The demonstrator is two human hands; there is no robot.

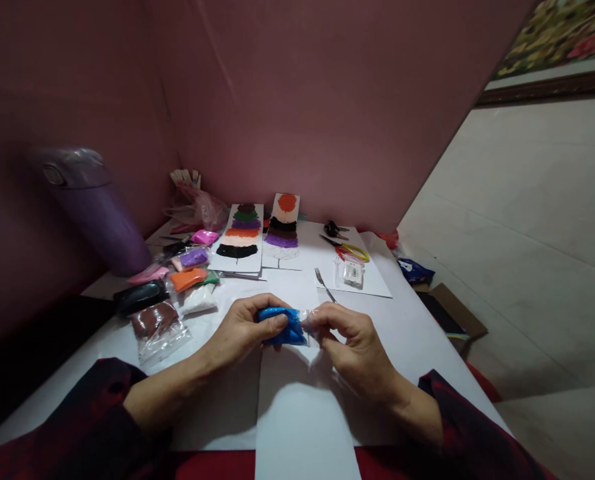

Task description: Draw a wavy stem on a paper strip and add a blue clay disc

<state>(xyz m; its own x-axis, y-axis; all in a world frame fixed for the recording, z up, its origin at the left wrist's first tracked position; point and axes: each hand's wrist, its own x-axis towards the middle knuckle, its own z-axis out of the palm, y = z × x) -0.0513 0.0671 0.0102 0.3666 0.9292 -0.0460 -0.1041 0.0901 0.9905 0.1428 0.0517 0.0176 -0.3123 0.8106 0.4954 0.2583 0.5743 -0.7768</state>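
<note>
A clear plastic bag of blue modelling clay [293, 331] is held between my two hands, above the white paper in front of me. My left hand [252, 323] grips the filled part, its thumb lying across the front. At the bag's clear top edge, the fingers of my right hand [347, 337] pinch the plastic; the fingertips are partly hidden. Just beyond the bag, a metal fork [325, 285] lies on the paper. A white paper strip [302, 413] runs below my hands toward the table's near edge.
Several clay bags, including orange [188, 279] and brown [155, 320], lie at left near a purple bottle [100, 217]. Two cards with coloured stripes, one left [252, 262] and one right [286, 262], rest at the back. Scissors [347, 251] and keys [333, 229] lie back right.
</note>
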